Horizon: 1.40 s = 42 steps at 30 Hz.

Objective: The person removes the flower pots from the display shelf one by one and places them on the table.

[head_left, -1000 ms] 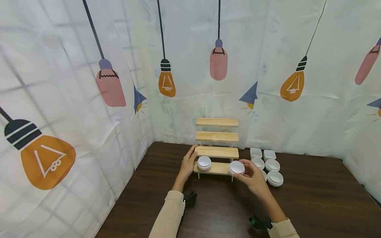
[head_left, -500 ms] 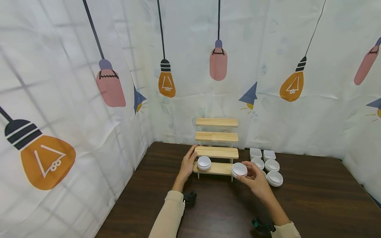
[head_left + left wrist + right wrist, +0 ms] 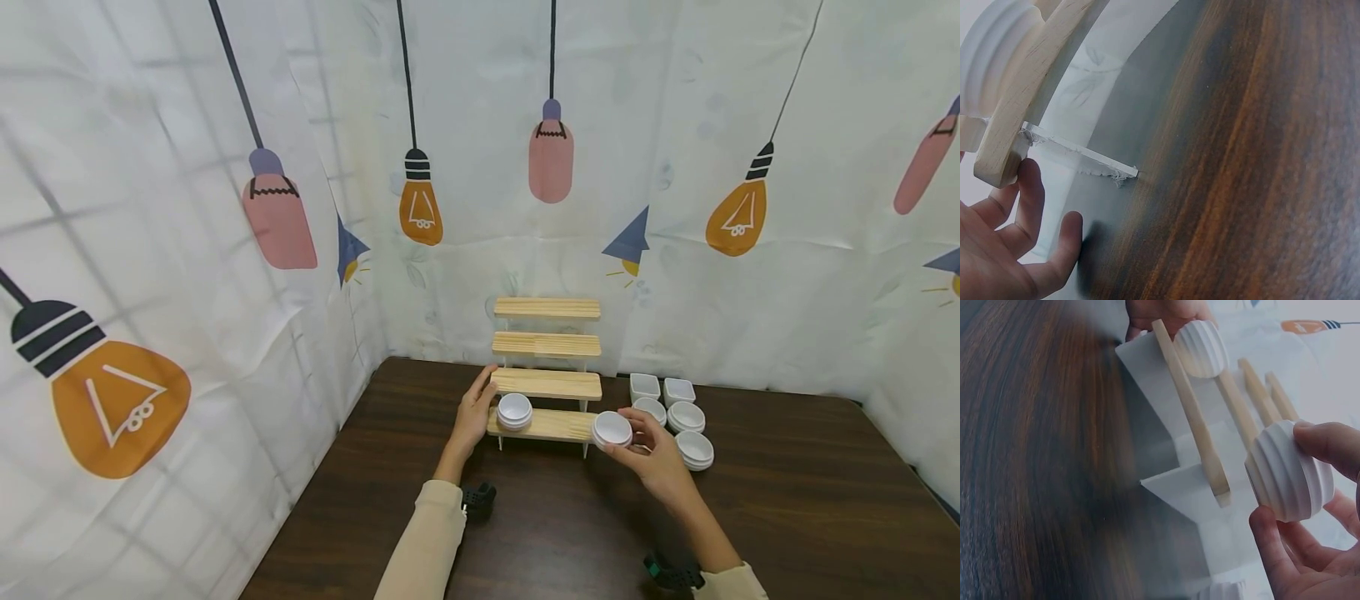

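A stepped stand (image 3: 550, 383) with light wood boards and white side supports stands on the dark table. My left hand (image 3: 472, 414) holds its left end; in the left wrist view a fingertip (image 3: 1030, 170) touches the lowest board (image 3: 1029, 87) near its end. One stack of small white bowls (image 3: 514, 412) sits at the left of that board. My right hand (image 3: 654, 457) grips another ridged white bowl stack (image 3: 1291, 472) between thumb and fingers, tilted in the right wrist view. It is at the board's right end, slightly past it in the head view.
Right of the stand, several round white bowls (image 3: 694, 448) stand stacked on the brown table (image 3: 810, 483). Two square white dishes (image 3: 679, 390) are behind them. A white curtain (image 3: 465, 100) printed with lamps hangs close behind the stand and along the left side.
My right hand has moved the held bowl stack rightward and slightly toward me, from over the lowest board to past its right end. My left hand has stayed at the stand.
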Tool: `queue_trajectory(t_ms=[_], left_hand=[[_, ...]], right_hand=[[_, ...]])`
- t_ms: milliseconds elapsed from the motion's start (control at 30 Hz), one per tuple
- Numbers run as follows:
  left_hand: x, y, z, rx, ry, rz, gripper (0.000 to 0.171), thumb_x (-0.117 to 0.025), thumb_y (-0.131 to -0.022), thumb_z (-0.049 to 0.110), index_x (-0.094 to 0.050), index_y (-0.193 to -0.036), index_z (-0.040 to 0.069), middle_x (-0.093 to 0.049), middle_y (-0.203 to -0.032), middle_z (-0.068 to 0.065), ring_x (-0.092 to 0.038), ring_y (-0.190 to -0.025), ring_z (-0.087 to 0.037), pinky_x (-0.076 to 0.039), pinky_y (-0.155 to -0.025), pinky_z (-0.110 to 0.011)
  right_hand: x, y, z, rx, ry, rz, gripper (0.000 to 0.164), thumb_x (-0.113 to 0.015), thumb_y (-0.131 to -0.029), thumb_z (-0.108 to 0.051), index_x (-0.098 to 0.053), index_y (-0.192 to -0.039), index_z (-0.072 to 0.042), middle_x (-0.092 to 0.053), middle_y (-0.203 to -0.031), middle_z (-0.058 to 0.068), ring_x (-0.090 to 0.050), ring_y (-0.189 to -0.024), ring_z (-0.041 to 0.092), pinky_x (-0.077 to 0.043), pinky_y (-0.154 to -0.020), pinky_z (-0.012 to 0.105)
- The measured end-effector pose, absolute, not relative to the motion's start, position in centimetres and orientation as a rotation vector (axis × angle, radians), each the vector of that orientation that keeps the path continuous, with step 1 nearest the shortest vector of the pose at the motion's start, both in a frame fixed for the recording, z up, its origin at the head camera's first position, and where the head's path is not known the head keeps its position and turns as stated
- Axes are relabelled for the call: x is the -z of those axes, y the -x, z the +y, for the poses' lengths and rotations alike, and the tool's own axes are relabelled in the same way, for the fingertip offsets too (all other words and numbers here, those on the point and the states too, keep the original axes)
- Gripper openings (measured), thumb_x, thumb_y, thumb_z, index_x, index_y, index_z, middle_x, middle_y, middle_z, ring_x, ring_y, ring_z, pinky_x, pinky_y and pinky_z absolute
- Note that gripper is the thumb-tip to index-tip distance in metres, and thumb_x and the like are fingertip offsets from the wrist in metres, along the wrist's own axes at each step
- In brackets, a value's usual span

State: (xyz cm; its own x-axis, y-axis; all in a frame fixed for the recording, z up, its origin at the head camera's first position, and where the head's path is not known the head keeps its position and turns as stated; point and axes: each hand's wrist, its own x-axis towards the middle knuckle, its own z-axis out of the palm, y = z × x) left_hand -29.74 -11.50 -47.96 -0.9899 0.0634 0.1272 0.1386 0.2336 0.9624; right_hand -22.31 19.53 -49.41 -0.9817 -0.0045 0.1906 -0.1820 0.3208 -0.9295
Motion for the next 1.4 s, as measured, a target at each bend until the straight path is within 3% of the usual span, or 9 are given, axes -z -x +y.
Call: queue_trajectory(t_ms=[233, 433, 667, 1000, 1400], left_hand=[[47.8, 29.6, -11.4, 1.891, 0.192, -2.421, 0.046, -0.044, -0.112, 0.026, -0.043, -0.157, 0.021, -0.062, -0.138, -0.017, -0.063, -0.107, -0.027, -0.049, -0.096, -0.046], [47.4, 29.3, -11.4, 1.881, 0.19, -2.431, 0.046, -0.044, -0.112, 0.026, -0.043, -0.157, 0.02, -0.063, -0.135, -0.017, -0.063, -0.109, -0.033, -0.049, -0.093, -0.043], [47.4, 29.3, -11.3, 1.892, 0.175, -2.428, 0.047, -0.044, -0.111, 0.028, -0.043, -0.157, 0.02, -0.062, -0.137, -0.019, -0.063, -0.109, -0.028, -0.048, -0.097, -0.046], [47.6, 29.4, -11.4, 1.874, 0.197, -2.432, 0.046, -0.044, -0.112, 0.027, -0.043, -0.157, 0.02, -0.063, -0.135, -0.019, -0.062, -0.104, -0.023, -0.049, -0.095, -0.044], [47.6, 29.3, -11.4, 1.874, 0.209, -2.427, 0.046, -0.043, -0.112, 0.026, -0.043, -0.157, 0.021, -0.062, -0.136, -0.017, -0.061, -0.103, -0.023, -0.048, -0.093, -0.043]], right_hand=[[49.5, 22.0, 20.2, -1.729, -0.146, -2.44, 0.062, -0.083, -0.087, -0.013, -0.054, -0.142, -0.003, -0.062, -0.128, 0.021, -0.062, -0.102, 0.009, -0.053, -0.083, 0.016], [49.8, 21.8, 20.9, -1.735, -0.156, -2.408, 0.063, -0.082, -0.087, -0.009, -0.052, -0.142, 0.0, -0.063, -0.128, 0.024, -0.062, -0.097, 0.004, -0.053, -0.081, 0.017], [50.1, 21.7, 21.3, -1.735, -0.161, -2.387, 0.06, -0.082, -0.087, -0.008, -0.054, -0.14, -0.001, -0.063, -0.124, 0.025, -0.063, -0.092, 0.0, -0.053, -0.08, 0.017], [50.0, 21.3, 22.2, -1.679, -0.079, -2.479, 0.061, -0.081, -0.089, -0.016, -0.053, -0.142, -0.006, -0.062, -0.133, 0.026, -0.063, -0.094, 0.002, -0.054, -0.078, 0.02], [50.2, 20.6, 23.0, -1.697, -0.078, -2.475, 0.059, -0.08, -0.09, -0.013, -0.053, -0.141, -0.003, -0.061, -0.131, 0.027, -0.062, -0.085, 0.004, -0.053, -0.072, 0.021]])
